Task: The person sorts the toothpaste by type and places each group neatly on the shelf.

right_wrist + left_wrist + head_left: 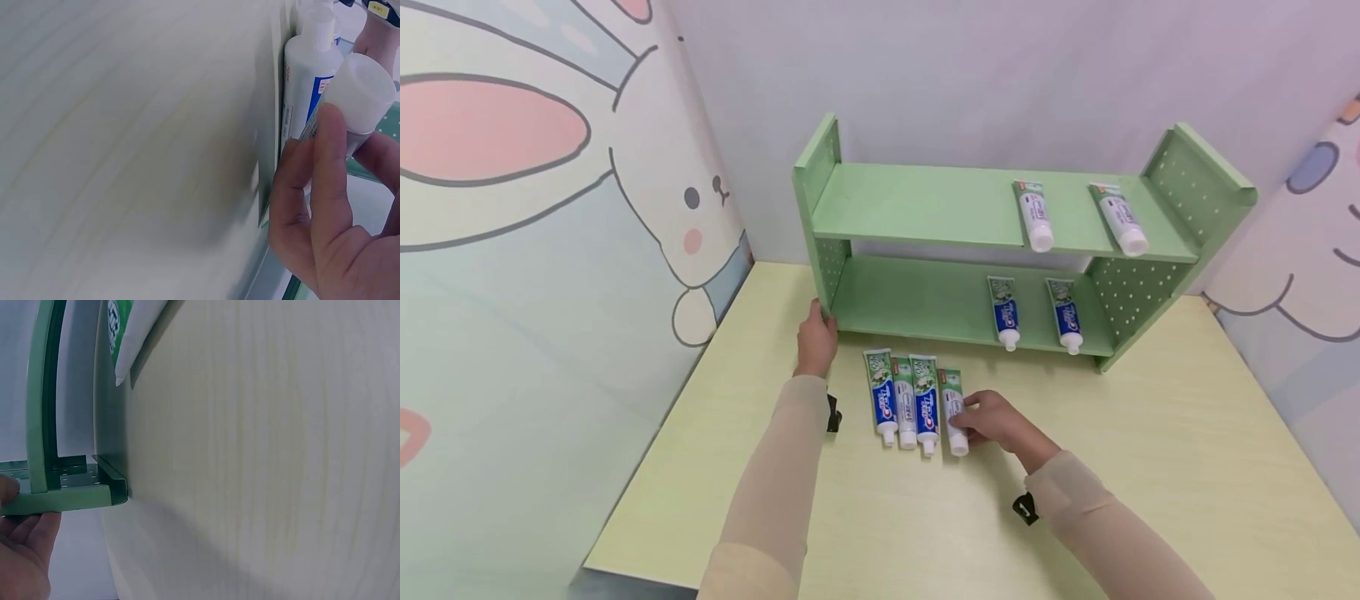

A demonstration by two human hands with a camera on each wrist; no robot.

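Note:
At the shelf's lower left corner, my left hand (pixel 817 343) grips the side panel (pixel 814 225) of the green two-tier shelf. The left wrist view shows the thumb and fingers on either side of that panel (pixel 69 500). My right hand (pixel 1000 427) pinches a white and green toothpaste tube (pixel 953 402), cap toward me, at the right end of a row on the table. Close up, its white cap (pixel 359 92) shows above the fingers. Left of it lie a blue and green tube (pixel 927 400), a white one (pixel 905 408) and another blue one (pixel 882 396).
Two white tubes, left (pixel 1034 215) and right (pixel 1120 218), lie on the upper tier's right half. Below them, two blue tubes, left (pixel 1003 312) and right (pixel 1064 315), lie on the lower tier. The pale wooden table (pixel 895 533) meets walls behind and at the left.

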